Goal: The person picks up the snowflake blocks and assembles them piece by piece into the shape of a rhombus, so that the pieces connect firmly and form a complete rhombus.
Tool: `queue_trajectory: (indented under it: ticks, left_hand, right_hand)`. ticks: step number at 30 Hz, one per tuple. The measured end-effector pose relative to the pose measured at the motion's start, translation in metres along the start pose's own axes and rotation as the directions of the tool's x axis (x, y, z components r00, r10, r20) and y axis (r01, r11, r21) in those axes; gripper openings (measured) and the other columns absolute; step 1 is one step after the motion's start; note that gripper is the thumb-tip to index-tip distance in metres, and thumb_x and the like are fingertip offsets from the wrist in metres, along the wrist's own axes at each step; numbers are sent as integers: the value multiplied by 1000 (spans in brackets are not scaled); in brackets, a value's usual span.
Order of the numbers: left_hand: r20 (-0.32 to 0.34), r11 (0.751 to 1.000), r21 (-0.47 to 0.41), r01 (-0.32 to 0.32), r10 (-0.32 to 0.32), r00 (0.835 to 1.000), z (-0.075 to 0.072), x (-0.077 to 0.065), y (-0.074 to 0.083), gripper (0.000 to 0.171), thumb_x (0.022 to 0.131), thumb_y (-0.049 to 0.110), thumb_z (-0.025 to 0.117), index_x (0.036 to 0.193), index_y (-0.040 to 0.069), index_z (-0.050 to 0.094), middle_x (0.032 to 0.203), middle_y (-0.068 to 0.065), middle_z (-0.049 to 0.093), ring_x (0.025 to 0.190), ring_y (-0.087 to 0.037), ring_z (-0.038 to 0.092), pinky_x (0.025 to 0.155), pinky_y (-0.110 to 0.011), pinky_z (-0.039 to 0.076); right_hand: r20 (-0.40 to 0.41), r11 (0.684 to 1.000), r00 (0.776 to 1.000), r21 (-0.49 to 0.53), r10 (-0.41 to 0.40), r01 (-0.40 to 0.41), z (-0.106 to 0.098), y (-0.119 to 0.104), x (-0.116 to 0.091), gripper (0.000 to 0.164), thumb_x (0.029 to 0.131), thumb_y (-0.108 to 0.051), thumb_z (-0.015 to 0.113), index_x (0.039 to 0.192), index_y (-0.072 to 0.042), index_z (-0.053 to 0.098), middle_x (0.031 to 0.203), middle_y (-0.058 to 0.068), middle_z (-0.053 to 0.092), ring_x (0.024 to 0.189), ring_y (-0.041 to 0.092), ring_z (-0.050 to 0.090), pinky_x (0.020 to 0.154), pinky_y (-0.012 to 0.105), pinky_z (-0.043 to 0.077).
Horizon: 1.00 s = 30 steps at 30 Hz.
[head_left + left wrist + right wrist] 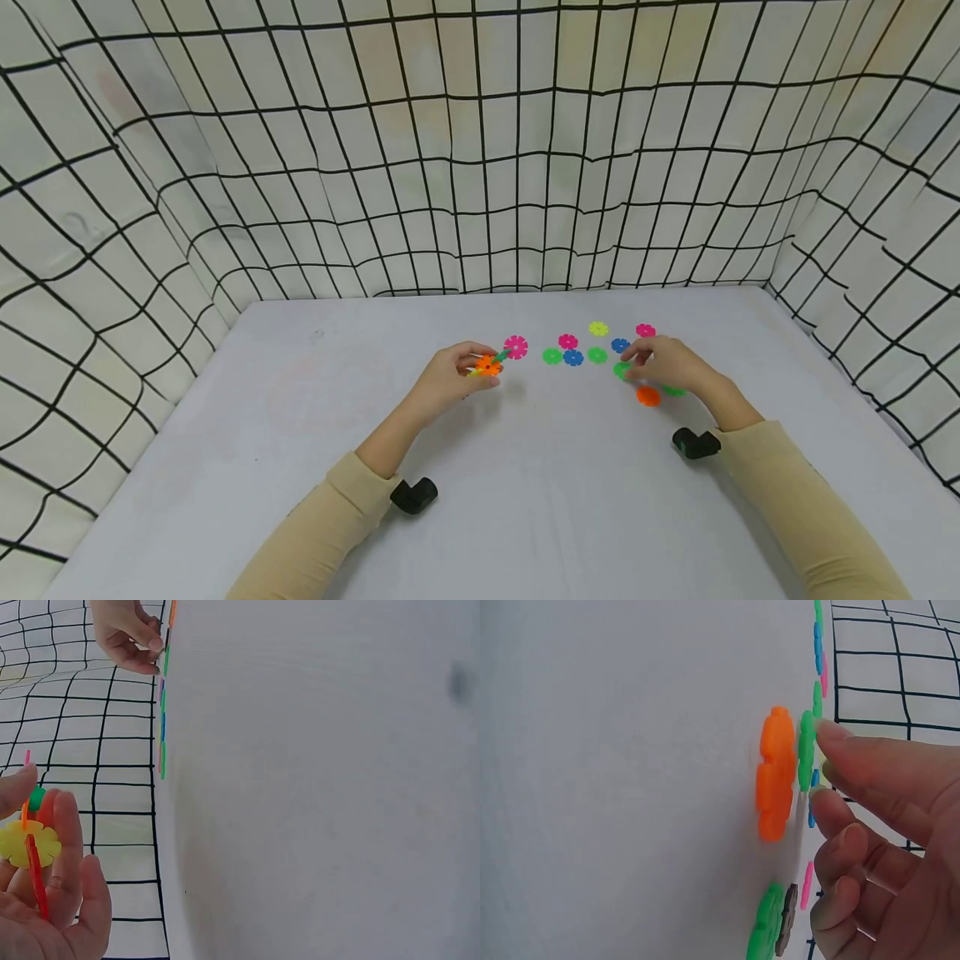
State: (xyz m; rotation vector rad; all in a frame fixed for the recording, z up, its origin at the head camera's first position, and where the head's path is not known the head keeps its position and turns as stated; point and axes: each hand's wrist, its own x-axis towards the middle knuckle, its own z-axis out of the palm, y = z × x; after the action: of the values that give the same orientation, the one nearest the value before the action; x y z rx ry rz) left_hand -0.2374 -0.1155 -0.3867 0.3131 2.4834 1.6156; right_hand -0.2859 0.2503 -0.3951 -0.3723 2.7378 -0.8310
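Note:
My left hand (444, 385) grips a cluster of joined notched plastic discs above the table, left of the loose ones. An orange disc (488, 366), a green piece and a pink disc (516, 347) show on it; the left wrist view adds a yellow disc (30, 844) and a red disc (36, 877). My right hand (667, 363) is low over the loose discs, thumb and fingers slightly bent and apart. Its fingertips are at the edge of a green disc (806, 750) lying on the table. An orange disc (777, 774) lies nearer me.
Several loose discs lie about the right hand, among them a blue disc (573, 357), a yellow disc (597, 329) and a pink disc (645, 331). The white table (525, 500) meets a white wall with black grid lines (517, 183). Black wrist devices (415, 496) sit by both sleeves.

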Motion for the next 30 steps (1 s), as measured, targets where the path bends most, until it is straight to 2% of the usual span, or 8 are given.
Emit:
queue_trajectory:
  ticks: [3, 7, 12, 17, 21, 26, 30]
  left_hand:
    - [-3, 1000, 8, 5, -5, 1000, 0, 0, -1, 39, 91, 10, 79, 127, 7, 67, 113, -8, 71, 90, -22, 60, 68, -28, 47]
    - [-6, 1000, 18, 20, -20, 1000, 0, 1, -1, 38, 91, 11, 79, 126, 8, 68, 115, -8, 71, 105, -24, 62, 80, -31, 53]
    - [14, 1000, -9, 28, -28, 1000, 0, 1, -1, 38, 91, 11, 78, 127, 7, 66, 115, -9, 71, 102, -24, 63, 79, -31, 52]
    - [68, 993, -99, 58, -52, 996, 1, 2, -3, 39, 92, 11, 77, 128, 6, 64, 116, -12, 72, 95, -26, 63, 72, -28, 49]
    - [126, 972, -213, 103, -78, 989, 4, 3, -5, 39, 93, 8, 74, 128, 3, 60, 123, -16, 71, 92, -28, 64, 70, -26, 47]
    - [179, 943, -306, 130, -77, 981, 6, 2, -3, 37, 95, 4, 70, 128, 0, 54, 131, -20, 66, 91, -25, 66, 77, -27, 52]
    - [201, 942, -310, 129, -67, 977, 6, 1, 0, 45, 96, 3, 67, 138, 1, 49, 136, -20, 63, 94, -26, 70, 82, -29, 55]
  right_hand:
    - [6, 1000, 1000, -8, 22, -22, 0, 0, 0, 34, 93, -18, 75, 121, 0, 69, 101, 11, 61, 93, 28, 55, 74, 35, 48]
    - [13, 1000, 1000, -11, 17, -17, 0, 0, 1, 34, 93, -18, 77, 120, 1, 68, 98, 11, 60, 89, 26, 55, 73, 34, 48]
    - [15, 1000, 1000, -13, 11, -11, 2, 1, 4, 33, 92, -17, 77, 117, 2, 67, 98, 10, 59, 88, 25, 54, 72, 33, 46]
    - [18, 1000, 1000, 18, 7, -7, 3, 2, 5, 32, 92, -15, 78, 114, 2, 63, 99, 12, 58, 88, 25, 53, 72, 33, 46]
    - [18, 999, 1000, 40, 11, -12, 4, 3, 5, 33, 92, -14, 78, 113, 1, 58, 102, 14, 59, 89, 27, 56, 74, 34, 48]
    - [23, 999, 1000, 53, 10, -11, 4, 3, 5, 31, 94, -14, 75, 115, -2, 57, 103, 15, 62, 88, 27, 59, 75, 36, 50]
    - [7, 998, 1000, 66, -13, 13, 3, 4, 3, 28, 95, -12, 72, 118, -1, 59, 99, 13, 63, 84, 25, 58, 72, 35, 49]
